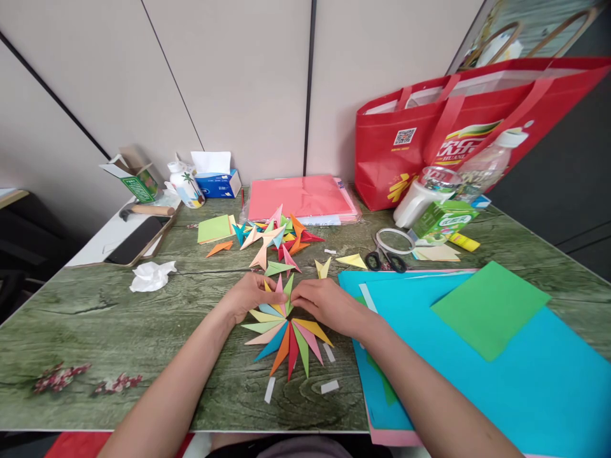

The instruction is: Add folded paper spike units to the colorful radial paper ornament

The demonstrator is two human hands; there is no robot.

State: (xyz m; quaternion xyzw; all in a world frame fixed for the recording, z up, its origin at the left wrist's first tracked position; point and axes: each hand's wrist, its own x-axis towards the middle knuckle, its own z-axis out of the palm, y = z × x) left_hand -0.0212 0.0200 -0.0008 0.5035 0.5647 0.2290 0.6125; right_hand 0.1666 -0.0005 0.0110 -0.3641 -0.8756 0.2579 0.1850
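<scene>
A fan-like ring of folded paper points point(289, 346) in many colours lies on the table before me. At its upper left, my left hand point(255, 294) pinches the pink and yellow points between thumb and fingers. My right hand point(325, 304) meets it from the right, its curled fingertips at the light green point point(289, 292) on top. The ring has a gap on its right side, below my right hand. A pale yellow folded piece point(323, 268) lies just beyond my right hand. Further back is a heap of loose folded pieces point(277, 235).
Blue paper sheets point(420, 343) with a green square point(491, 310) cover the right. Scissors point(386, 261), a tape roll point(395, 241) and a red bag point(405, 152) stand behind. White strips point(329, 387) lie near the ring. Left are crumpled tissue point(153, 277) and a phone point(135, 240).
</scene>
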